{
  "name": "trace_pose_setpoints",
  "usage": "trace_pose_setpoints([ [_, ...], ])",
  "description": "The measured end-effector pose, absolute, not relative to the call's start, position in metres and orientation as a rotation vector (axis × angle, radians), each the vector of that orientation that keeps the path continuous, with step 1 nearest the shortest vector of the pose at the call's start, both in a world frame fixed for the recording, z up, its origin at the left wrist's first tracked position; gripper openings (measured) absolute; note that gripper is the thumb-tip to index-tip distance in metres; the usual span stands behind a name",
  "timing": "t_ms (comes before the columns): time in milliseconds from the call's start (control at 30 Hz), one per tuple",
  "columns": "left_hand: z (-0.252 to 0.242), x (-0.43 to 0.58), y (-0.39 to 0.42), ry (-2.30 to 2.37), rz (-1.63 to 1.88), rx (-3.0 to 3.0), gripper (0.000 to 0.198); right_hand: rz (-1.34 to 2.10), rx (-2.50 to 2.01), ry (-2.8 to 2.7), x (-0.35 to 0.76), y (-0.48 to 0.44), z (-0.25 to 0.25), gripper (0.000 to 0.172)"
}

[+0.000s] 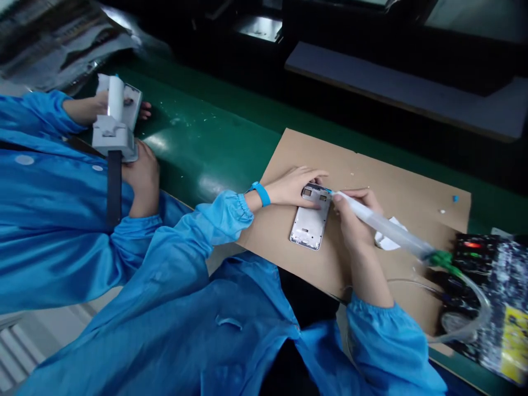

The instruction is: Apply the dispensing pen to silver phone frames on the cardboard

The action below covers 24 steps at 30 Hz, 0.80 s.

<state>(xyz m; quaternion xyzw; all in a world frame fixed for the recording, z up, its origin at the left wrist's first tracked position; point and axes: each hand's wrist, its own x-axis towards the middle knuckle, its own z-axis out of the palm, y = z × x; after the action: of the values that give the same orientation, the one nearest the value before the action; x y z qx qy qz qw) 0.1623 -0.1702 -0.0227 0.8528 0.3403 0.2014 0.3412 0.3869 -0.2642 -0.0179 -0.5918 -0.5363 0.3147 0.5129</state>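
- The person's left hand (295, 187) lies flat on the top end of the frame (310, 225). The fingers are stretched out and close together, pressing down rather than wrapped round it.
- The frame is a silver phone shell. It lies flat on the cardboard (396, 181), about mid-sheet and between the two hands.
- The right hand (352, 223) has its fingers clamped around the syringe (388, 228), held like a pen. The blue tip touches the frame's top right corner, just beside the left fingertips.
- The syringe slants back to the right, where a green fitting joins it to a clear tube (474, 324). The tube loops down in front of a dark box (495, 286) with little red and green lights. That end is pretty blurry.
- A white scrap (388, 241) sits on the cardboard right under the syringe, and a tiny blue bit (455, 198) lies near the far right corner.
- The cardboard rests on a green belt (206, 137).
- There's a blue wristband (260, 193) on the left wrist, and both sleeves are blue smock.
- Off to the left, a co-worker in the same blue holds a grey roller tool (113, 129) over another shell, with a hand on each side. It's well apart from the person's own hands.
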Motion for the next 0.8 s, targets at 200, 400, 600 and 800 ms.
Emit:
trace_pose_setpoints([
  [200, -0.029, 0.157, -0.168, 0.908, 0.598, 2.242, 0.081, 0.777, -1.43, -1.286, 0.379, -0.25, -0.029, 0.04],
  [400, -0.03, 0.158, -0.171, 0.903, 0.617, 2.246, 0.074, 0.73, -1.439, -1.419, 0.373, -0.255, -0.029, 0.039],
  [600, -0.031, 0.158, -0.171, 0.915, 0.617, 2.254, 0.076, 0.746, -1.415, -1.393, 0.374, -0.253, -0.027, 0.041],
  [800, -0.033, 0.157, -0.171, 0.915, 0.622, 2.245, 0.075, 0.743, -1.441, -1.431, 0.374, -0.253, -0.027, 0.041],
])
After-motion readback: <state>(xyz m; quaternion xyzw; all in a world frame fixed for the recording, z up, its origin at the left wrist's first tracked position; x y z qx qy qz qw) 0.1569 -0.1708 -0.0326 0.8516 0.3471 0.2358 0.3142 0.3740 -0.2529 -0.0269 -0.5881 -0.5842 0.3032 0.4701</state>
